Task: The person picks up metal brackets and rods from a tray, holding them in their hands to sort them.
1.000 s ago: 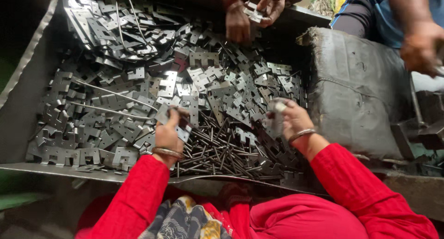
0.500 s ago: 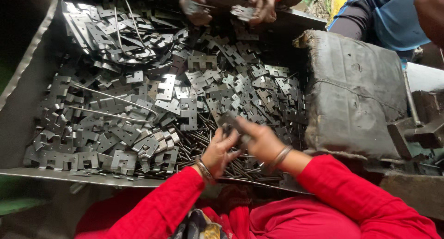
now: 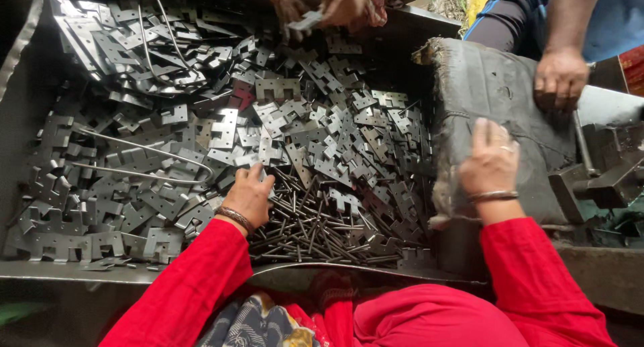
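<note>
Hands spread: left (image 3: 249, 194) on metal plates (image 3: 322, 139), right (image 3: 493, 160) on pad (image 3: 490, 92) edge.

Daylight from upper left, glare on metal plates (image 3: 87, 25), dim shadowed tray wall (image 3: 27, 105), wide-angle bending at edges, mostly sharp

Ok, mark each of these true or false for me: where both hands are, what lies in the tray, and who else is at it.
1. The left hand rests among the stamped metal plates. True.
2. The right hand holds a hammer. False: it lies flat on the dark padded block, holding nothing.
3. A pile of thin metal pins lies at the near edge of the tray. True.
4. The tray holds wooden blocks. False: grey metal parts.
5. Other people's hands are in view. True.
</note>
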